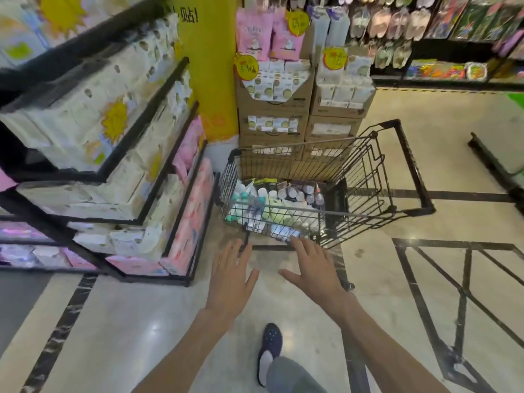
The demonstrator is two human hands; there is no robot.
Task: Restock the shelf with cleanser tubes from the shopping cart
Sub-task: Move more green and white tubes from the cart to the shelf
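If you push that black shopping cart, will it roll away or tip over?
The shopping cart would probably roll easily: the floor looks smooth and shiny. Tipping seems unlikely, since the tubes and bottles lie low in its basket. It probably feels light, being open wire and only part full. Both open hands, left hand and right hand, are near it.

The shopping cart (pixel 354 177) is black wire, and the cleanser tubes (pixel 272 205) in it are white, pale green and silver. The floor (pixel 397 279) is cream with dark marble stripes. The pillar (pixel 208 66) is yellow. The shoe (pixel 269 347) is navy.
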